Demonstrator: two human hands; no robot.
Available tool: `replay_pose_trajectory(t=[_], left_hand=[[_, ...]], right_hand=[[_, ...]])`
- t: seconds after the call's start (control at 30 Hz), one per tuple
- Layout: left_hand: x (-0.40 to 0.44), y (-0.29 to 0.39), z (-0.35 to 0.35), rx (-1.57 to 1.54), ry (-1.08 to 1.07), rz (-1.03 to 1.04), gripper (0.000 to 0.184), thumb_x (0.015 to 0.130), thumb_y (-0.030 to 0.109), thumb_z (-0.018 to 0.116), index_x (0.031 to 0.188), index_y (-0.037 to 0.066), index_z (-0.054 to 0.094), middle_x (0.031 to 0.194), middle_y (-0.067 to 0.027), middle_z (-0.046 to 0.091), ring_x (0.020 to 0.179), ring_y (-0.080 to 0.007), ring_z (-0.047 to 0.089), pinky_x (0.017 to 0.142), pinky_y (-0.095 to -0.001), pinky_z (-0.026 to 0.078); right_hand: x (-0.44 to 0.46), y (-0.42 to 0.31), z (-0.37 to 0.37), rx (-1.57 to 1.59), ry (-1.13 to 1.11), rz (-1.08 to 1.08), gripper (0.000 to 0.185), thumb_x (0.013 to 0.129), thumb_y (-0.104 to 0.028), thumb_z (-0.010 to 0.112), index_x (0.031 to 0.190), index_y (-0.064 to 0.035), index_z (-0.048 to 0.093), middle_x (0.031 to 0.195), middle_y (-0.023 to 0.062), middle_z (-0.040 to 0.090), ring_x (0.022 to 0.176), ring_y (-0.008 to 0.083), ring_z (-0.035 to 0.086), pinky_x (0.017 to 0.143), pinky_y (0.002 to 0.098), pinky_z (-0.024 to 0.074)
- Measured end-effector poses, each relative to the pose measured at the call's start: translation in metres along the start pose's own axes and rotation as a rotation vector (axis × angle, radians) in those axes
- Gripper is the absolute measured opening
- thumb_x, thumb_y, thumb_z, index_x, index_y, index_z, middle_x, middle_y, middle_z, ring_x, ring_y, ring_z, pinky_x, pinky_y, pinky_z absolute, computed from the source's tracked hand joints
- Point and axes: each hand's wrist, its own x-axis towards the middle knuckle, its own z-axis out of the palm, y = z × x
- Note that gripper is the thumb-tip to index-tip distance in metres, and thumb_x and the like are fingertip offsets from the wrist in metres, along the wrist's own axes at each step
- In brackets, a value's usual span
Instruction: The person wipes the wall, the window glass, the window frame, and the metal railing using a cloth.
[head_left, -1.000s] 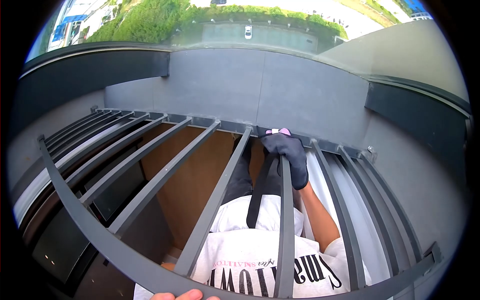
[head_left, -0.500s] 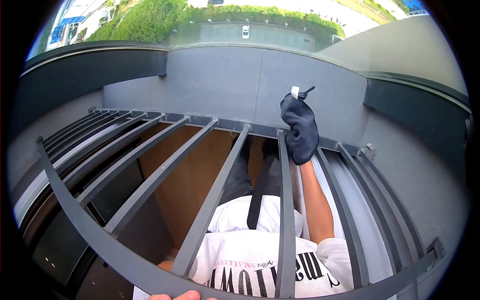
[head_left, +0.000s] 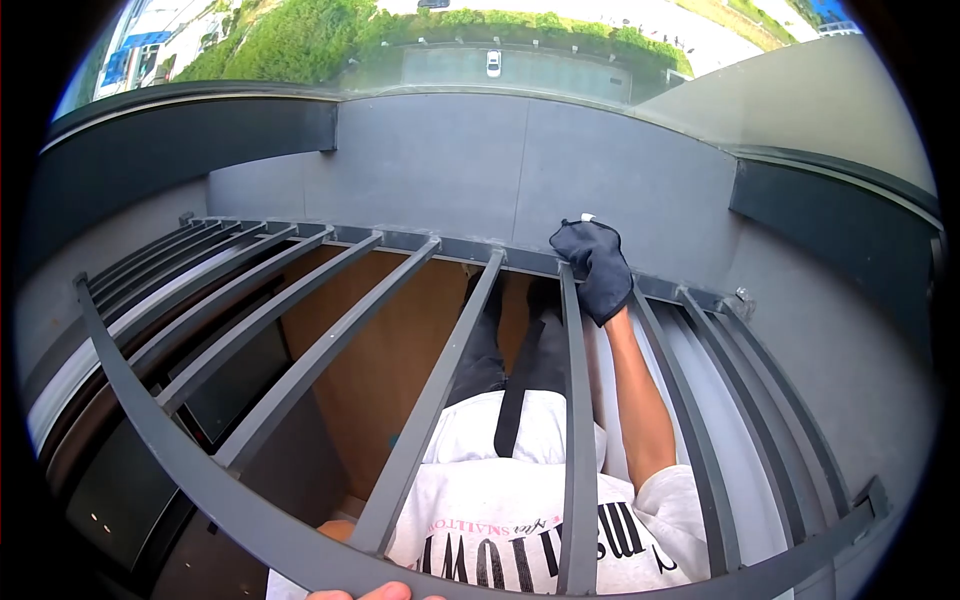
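Shirt (head_left: 510,500) reads "After"; left hand (head_left: 372,593) grips railing (head_left: 190,462), right hand (head_left: 603,285), inside dark cloth (head_left: 588,247), unclear.

A smooth grey ledge (head_left: 420,165) spans the view beyond the railing, with a thin seam running across it near the middle. The dark metal lower rail (head_left: 530,260) runs along its near edge, and grey bars (head_left: 335,340) join that rail. The dark cloth mitt (head_left: 592,262) reaches over this edge; whether it touches the ledge is hard to tell. The curved top rail (head_left: 235,505) carries the fingertips of the left hand (head_left: 372,593).
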Motion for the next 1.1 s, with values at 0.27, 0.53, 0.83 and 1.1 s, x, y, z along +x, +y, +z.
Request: replay_pose_trajectory(t=[0.27, 0.53, 0.83, 1.1], left_hand=[[0.002, 0.004, -0.001, 0.017, -0.032, -0.031, 0.028, 0.095, 0.027, 0.045, 0.087, 0.010, 0.066, 0.074, -0.0013, 0.069, 0.072, -0.0192, 0.066, 0.088, -0.0365, 0.044], [0.001, -0.002, -0.002, -0.032, 0.007, 0.056, 0.025, 0.094, 0.029, 0.048, 0.090, 0.014, 0.068, 0.082, 0.0004, 0.073, 0.077, -0.0187, 0.070, 0.091, -0.0349, 0.046], [-0.038, -0.075, -0.043, 0.012, 0.357, 0.108, 0.032, 0.094, 0.021, 0.035, 0.098, 0.002, 0.061, 0.086, -0.0134, 0.066, 0.087, -0.0319, 0.063, 0.099, -0.0503, 0.044], [-0.033, -0.113, -0.059, 0.005, 0.256, 0.001, 0.035, 0.095, 0.021, 0.036, 0.093, -0.004, 0.061, 0.071, -0.0146, 0.065, 0.071, -0.0297, 0.062, 0.074, -0.0417, 0.051]], right_hand=[[-0.008, -0.030, -0.063, 0.625, -0.064, 0.119, 0.039, 0.075, -0.018, 0.079, 0.106, -0.0011, 0.063, 0.106, 0.0071, 0.064, 0.099, 0.0205, 0.060, 0.093, 0.0315, 0.0464], [-0.083, -0.072, -0.082, 0.536, 0.272, 0.318, 0.053, 0.075, 0.003, 0.070, 0.126, -0.0006, 0.055, 0.111, 0.0076, 0.062, 0.100, 0.0192, 0.060, 0.093, 0.0286, 0.0445], [-0.086, -0.108, -0.040, 0.815, -0.734, 1.066, 0.061, 0.078, 0.006, 0.060, 0.138, 0.0011, 0.049, 0.118, 0.0161, 0.061, 0.108, 0.0266, 0.060, 0.093, 0.0334, 0.0499], [0.005, -0.119, 0.072, 0.561, 0.000, -0.401, 0.029, 0.081, -0.006, 0.058, 0.108, 0.0027, 0.065, 0.117, 0.0236, 0.066, 0.112, 0.0389, 0.063, 0.093, 0.0406, 0.0524]])
